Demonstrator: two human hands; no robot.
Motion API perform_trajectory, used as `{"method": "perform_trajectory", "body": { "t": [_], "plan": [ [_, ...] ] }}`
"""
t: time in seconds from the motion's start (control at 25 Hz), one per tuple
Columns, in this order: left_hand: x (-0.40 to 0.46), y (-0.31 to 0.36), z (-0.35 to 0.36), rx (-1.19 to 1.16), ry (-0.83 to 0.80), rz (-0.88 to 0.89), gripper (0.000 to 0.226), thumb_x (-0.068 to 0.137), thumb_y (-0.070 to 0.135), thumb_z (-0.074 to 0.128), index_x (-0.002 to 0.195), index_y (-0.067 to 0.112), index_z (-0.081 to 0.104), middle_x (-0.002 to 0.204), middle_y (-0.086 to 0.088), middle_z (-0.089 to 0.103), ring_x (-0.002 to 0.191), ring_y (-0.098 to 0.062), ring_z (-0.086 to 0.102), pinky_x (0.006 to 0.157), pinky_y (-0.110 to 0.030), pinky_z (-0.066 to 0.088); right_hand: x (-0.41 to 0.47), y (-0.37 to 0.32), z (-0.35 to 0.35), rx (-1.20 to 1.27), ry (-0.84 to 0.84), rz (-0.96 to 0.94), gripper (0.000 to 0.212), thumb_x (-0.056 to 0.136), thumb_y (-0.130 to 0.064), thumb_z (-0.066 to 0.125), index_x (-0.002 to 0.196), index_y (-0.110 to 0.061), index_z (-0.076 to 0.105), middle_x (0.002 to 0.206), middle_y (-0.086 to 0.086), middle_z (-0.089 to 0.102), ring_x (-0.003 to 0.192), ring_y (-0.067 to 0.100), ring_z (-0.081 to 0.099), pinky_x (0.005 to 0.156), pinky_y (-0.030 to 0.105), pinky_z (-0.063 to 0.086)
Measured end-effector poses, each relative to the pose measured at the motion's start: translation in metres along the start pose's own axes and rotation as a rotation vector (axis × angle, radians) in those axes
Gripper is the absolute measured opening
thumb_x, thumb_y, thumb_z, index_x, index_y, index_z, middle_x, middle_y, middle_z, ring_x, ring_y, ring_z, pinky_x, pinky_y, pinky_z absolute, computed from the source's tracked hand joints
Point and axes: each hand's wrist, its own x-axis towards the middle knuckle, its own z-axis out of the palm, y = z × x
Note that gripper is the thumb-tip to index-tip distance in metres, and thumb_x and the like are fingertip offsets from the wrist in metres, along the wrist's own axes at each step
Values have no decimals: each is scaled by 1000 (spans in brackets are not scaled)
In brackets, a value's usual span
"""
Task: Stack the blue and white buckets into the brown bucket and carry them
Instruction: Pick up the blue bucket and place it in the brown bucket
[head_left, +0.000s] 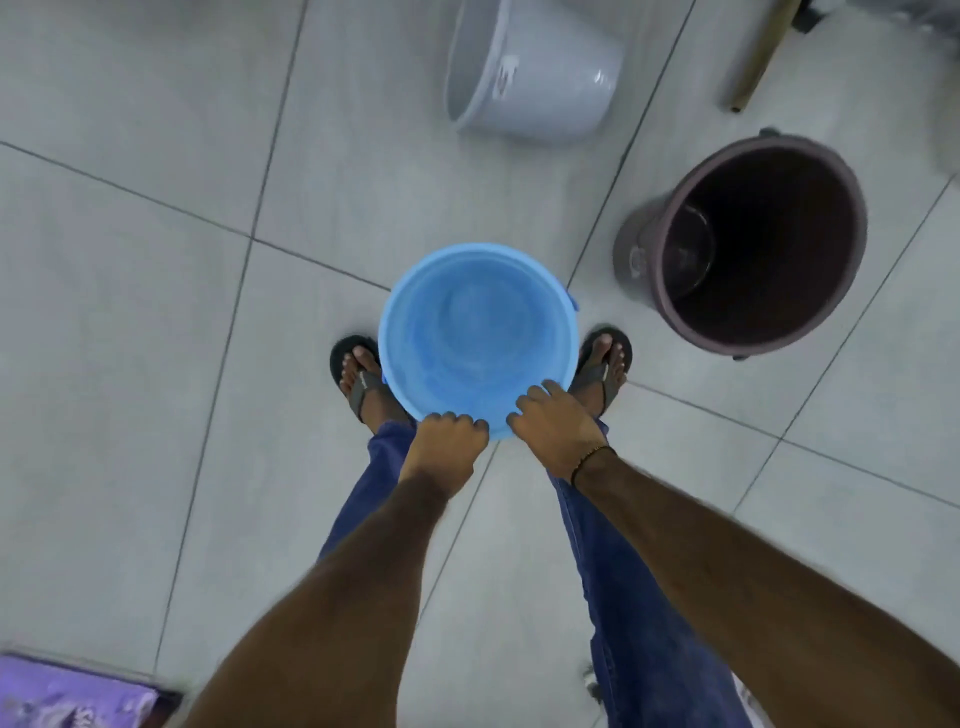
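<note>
Blue bucket (478, 338) upright, mouth up, between feet. Left hand (447, 441) and right hand (556, 426) both clenched on its near rim. Brown bucket (753, 244) forward-right on floor (156, 260), mouth open upward, nearer right hand. White bucket (530, 73) further ahead, lying on side. Emblems on brown and white walls, illegible. Judgement: next move is lift, then swing right.

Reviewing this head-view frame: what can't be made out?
- Fingertips of left hand and right hand: curled over the blue bucket rim.
- White bucket: top cut by frame edge.
- Brown bucket: inside too dark.
- Purple item: corner-cropped, blurred.
</note>
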Motion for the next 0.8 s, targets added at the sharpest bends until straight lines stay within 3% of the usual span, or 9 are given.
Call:
{"method": "perform_trajectory", "body": {
  "t": [0.2,0.32,0.44,0.6,0.8],
  "plan": [
    [2,17,38,-8,25,-8,19,90,8,58,108,13,60,96,-4,68,88,-23,67,77,-35,50,-8,-13,44,-50,-12,8,30,96,-5,48,124,-10,58,118,11,61,114,32,55,111,46,35],
    [-11,10,21,-42,36,-32,32,96,24,57,125,11,55,121,-9,64,114,-27,57,103,-40,43,-30,-11,26,-80,13,46,39,95,-13,53,134,-9,50,130,13,59,128,34,48,117,50,28],
    [-28,0,-19,-118,32,-38,51,100,32,50,145,9,39,152,-12,41,143,-30,33,119,-46,25,-54,1,-12,-82,22,67,52,92,-19,59,141,-9,45,136,13,57,134,35,43,119,51,25],
    [-36,-10,-96,-188,130,-102,59,104,35,41,154,8,25,164,-11,21,151,-28,17,123,-46,17,-78,45,-77,-107,43,117,57,92,-18,57,146,-11,39,140,12,53,137,35,39,118,53,24],
    [-19,-36,-177,-299,226,-222,59,105,35,38,155,7,22,165,-11,18,152,-27,15,122,-46,17,-67,107,-174,-103,145,162,61,91,-14,55,149,-13,34,144,9,50,140,31,36,119,50,22]
  ]
}}
